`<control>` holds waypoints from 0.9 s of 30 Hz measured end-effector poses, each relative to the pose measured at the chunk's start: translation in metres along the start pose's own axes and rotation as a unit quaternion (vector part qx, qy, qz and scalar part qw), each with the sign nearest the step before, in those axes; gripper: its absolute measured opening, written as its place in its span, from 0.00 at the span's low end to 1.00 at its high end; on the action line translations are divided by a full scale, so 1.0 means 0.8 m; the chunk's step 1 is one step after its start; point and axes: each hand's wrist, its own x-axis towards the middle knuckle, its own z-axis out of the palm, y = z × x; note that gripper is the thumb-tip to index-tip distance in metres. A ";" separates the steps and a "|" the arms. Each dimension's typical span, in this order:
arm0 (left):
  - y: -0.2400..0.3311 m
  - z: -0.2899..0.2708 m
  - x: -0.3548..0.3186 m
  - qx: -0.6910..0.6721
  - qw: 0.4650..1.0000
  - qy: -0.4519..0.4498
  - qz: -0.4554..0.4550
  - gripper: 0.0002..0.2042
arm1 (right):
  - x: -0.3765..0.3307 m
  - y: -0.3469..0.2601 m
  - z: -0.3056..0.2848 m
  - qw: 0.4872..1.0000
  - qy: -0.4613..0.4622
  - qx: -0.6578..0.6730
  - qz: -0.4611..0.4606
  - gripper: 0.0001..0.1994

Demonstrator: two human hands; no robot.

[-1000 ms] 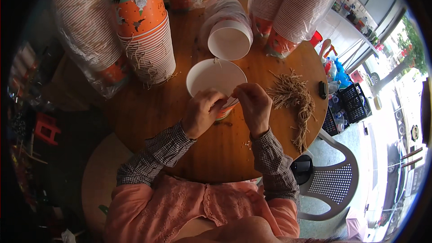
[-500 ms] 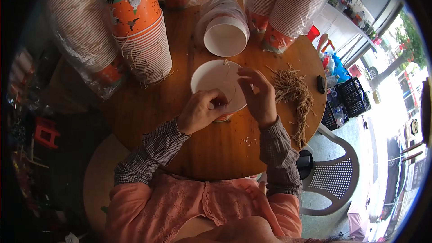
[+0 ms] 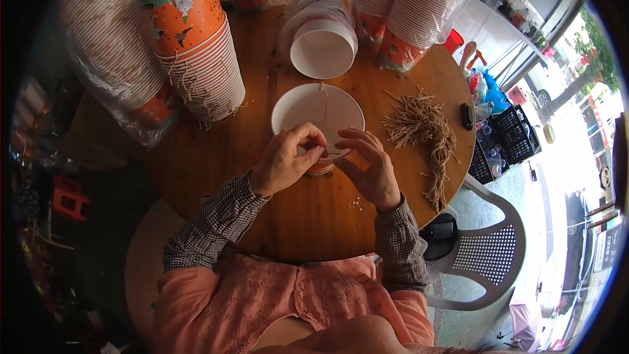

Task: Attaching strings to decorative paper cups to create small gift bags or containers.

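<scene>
A white-lined paper bucket (image 3: 295,106) stands mouth-up in front of me, orange showing low on its near side. A thin tan twisted-paper cord (image 3: 325,108) runs from its far rim across the mouth towards the near rim. There my left hand (image 3: 280,160) pinches the cord between thumb and fingertips. Just to the right, my right hand (image 3: 372,169) hovers at the near rim, thumb and fingers apart around the cord's end. A bundle of similar cords (image 3: 422,131) lies to the right of the bucket.
On the round wooden table (image 3: 288,223), a tall bucket stack (image 3: 203,65) with cords stands left. Plastic-wrapped stacks (image 3: 426,13) rise behind, and another lying stack (image 3: 322,49) points its mouth at me. A small black object (image 3: 466,116) sits near the right edge. A grey chair (image 3: 488,255) stands right.
My right hand has come down and left, towards the near rim beside the left hand. The cord now runs straighter across the bucket's mouth. The whole view has shifted slightly.
</scene>
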 end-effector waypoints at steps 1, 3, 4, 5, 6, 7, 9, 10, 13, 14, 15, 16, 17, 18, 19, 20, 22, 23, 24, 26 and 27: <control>0.000 0.000 -0.001 0.002 1.000 0.002 0.001 0.04 | -0.001 0.002 0.002 0.999 -0.004 -0.035 -0.032 0.11; 0.001 0.000 -0.001 0.002 1.000 0.002 0.004 0.04 | -0.003 0.005 0.007 0.999 0.006 -0.042 -0.035 0.10; 0.002 0.001 0.000 0.001 1.000 0.002 0.008 0.04 | -0.004 0.006 0.009 0.998 0.016 -0.049 -0.036 0.10; 0.001 -0.001 -0.001 0.003 1.000 0.003 0.008 0.04 | -0.006 0.008 0.013 0.998 0.016 -0.048 -0.038 0.10; -0.002 -0.002 -0.001 0.017 1.000 0.001 0.024 0.05 | -0.007 0.011 0.016 0.999 0.032 0.019 -0.005 0.09; -0.003 -0.003 -0.001 0.030 0.999 -0.001 0.041 0.06 | -0.007 0.011 0.019 0.995 0.047 0.086 0.029 0.08; 0.004 -0.007 -0.003 0.041 0.998 -0.022 0.035 0.07 | -0.008 0.013 0.021 0.986 0.063 0.139 0.072 0.07; 0.006 -0.009 -0.005 0.051 0.997 -0.043 0.029 0.08 | -0.008 0.013 0.022 0.971 0.077 0.193 0.114 0.06; -0.004 -0.013 -0.016 0.098 0.993 -0.005 0.064 0.08 | -0.001 0.003 0.024 0.981 0.111 0.148 0.063 0.06; -0.005 -0.014 -0.017 0.098 0.993 -0.005 0.063 0.08 | 0.001 0.000 0.024 0.981 0.110 0.149 0.064 0.06; -0.005 -0.016 -0.017 0.121 0.990 -0.018 0.064 0.08 | 0.003 -0.003 0.022 0.982 0.118 0.140 0.054 0.06; -0.006 -0.017 -0.018 0.144 0.987 -0.031 0.064 0.07 | 0.004 -0.005 0.022 0.982 0.126 0.131 0.045 0.05; -0.007 -0.019 -0.017 0.144 0.987 -0.032 0.064 0.07 | 0.005 -0.004 0.023 0.982 0.126 0.130 0.046 0.05; -0.009 -0.020 -0.015 0.174 0.982 -0.040 0.068 0.07 | 0.006 -0.003 0.023 0.986 0.123 0.099 0.045 0.05; -0.010 -0.021 -0.014 0.204 0.975 -0.047 0.072 0.07 | 0.007 -0.002 0.023 0.990 0.119 0.067 0.044 0.04; -0.010 -0.019 -0.015 0.202 0.975 -0.049 0.073 0.07 | 0.007 0.002 0.023 0.989 0.121 0.066 0.045 0.04; -0.010 -0.014 -0.016 0.241 0.966 -0.020 0.088 0.06 | 0.004 0.014 0.025 0.990 0.129 -0.047 -0.015 0.03; -0.013 -0.014 -0.015 0.240 0.967 -0.021 0.088 0.06 | 0.004 0.014 0.026 0.990 0.129 -0.048 -0.014 0.03; -0.018 -0.017 -0.013 0.241 0.965 -0.027 0.104 0.06 | 0.004 0.014 0.028 0.989 0.135 -0.057 -0.024 0.03; -0.029 -0.025 -0.005 0.243 0.962 -0.031 0.119 0.05 | 0.004 0.011 0.032 0.987 0.140 -0.066 -0.036 0.02; -0.036 -0.031 0.000 0.229 0.967 -0.034 0.106 0.05 | 0.005 0.007 0.035 0.986 0.143 -0.070 -0.046 0.02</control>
